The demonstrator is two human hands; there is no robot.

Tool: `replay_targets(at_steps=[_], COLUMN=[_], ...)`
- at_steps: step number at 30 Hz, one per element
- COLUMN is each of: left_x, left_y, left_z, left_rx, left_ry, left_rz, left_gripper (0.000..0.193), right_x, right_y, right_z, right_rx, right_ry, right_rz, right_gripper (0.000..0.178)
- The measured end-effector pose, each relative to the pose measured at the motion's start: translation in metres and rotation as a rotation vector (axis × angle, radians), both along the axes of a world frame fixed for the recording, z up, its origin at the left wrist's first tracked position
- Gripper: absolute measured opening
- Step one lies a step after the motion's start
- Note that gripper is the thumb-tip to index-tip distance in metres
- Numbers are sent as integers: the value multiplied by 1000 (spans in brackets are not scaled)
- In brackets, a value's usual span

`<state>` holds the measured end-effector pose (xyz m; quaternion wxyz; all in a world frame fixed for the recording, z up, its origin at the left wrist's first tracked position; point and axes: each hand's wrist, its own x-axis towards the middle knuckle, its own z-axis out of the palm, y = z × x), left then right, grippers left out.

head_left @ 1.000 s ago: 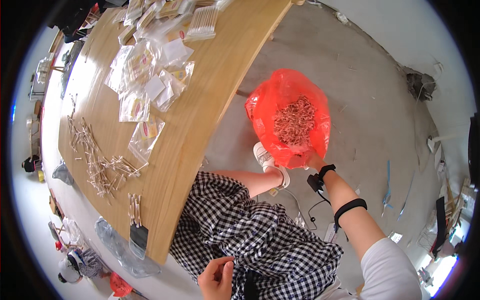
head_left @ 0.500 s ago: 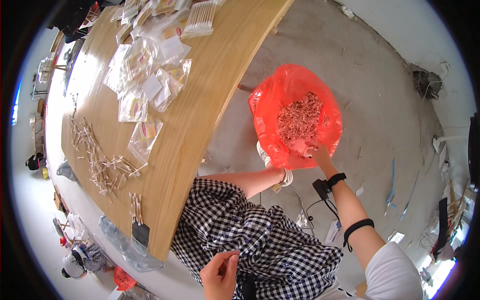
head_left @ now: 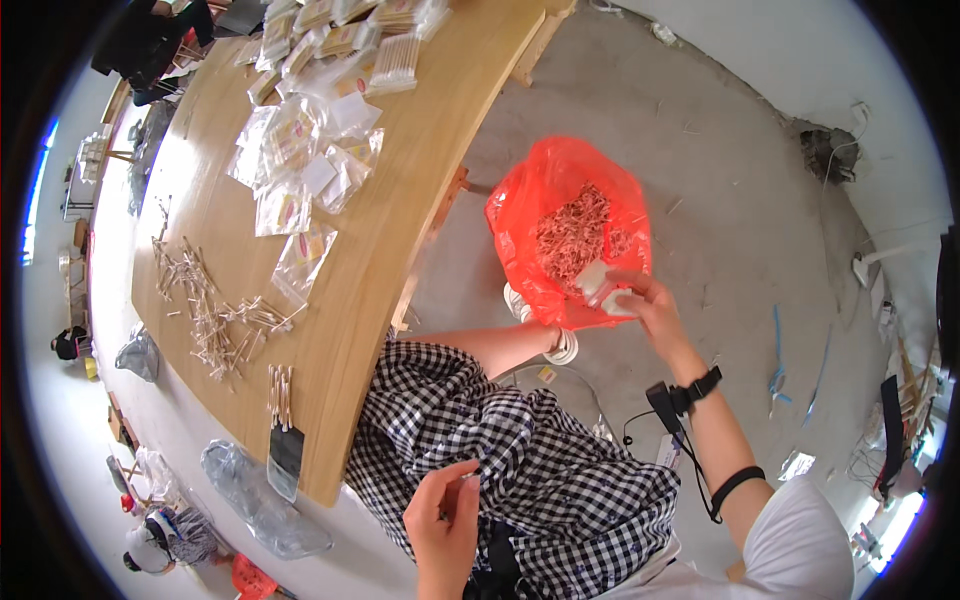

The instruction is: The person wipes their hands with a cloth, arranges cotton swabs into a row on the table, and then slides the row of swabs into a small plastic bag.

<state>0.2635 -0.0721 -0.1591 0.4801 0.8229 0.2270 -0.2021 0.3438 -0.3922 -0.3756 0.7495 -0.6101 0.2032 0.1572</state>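
Note:
A large red plastic bag [head_left: 515, 270] stands open on the floor, with a heap of short stick-like pieces [head_left: 570, 240] inside, tinted pink by the bag. At its near right rim, my right hand [head_left: 655, 308] has its fingers closed on a white, crumpled-looking piece [head_left: 621, 301]. Another pale piece [head_left: 592, 276] shows just beside the fingertips; I cannot tell whether it is held. Over my checked lap, my left hand [head_left: 445, 520] has thumb and forefinger brought together. Whatever it may pinch is too small to make out.
On the wooden table [head_left: 390, 190] to the left lie clear packets [head_left: 290, 150], cotton swab packs [head_left: 396, 62], loose cotton swabs [head_left: 205, 310] and a dark phone-like slab [head_left: 286, 455]. A grey plastic bag [head_left: 255, 500] lies beyond its near corner. Cables run near my feet.
My right hand has lifted and drawn slightly back from inside the red bag, and white pieces now show at its fingers. My left hand stays over my lap. The whole view has shifted a little.

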Motion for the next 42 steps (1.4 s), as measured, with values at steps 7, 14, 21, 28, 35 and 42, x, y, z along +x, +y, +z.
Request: replay_targets(at_steps=[7, 14, 21, 28, 35, 42], left_x=[10, -31, -73, -99, -112, -117], left_y=[-10, 8, 43, 68, 81, 77], left_z=[26, 43, 35, 27, 17, 12], left_rx=[29, -195, -636, -722, -670, -514], left_ry=[-568, -665, -481, -471, -598, -650], left_rz=[-231, -78, 329, 437, 489, 488], left_gripper=[38, 45, 31, 14, 15, 12], right_x=[-22, -48, -69, -94, -105, -117], right_y=[77, 136, 178, 209, 221, 226], right_z=[185, 250, 273, 276, 275, 270], right_rx=[-40, 143, -10, -165, -258, -228], right_ry=[-332, -487, -686, -883, -865, -908], right_rz=[457, 717, 922, 1007, 971, 1012], right_gripper=[33, 27, 13, 14, 21, 31])
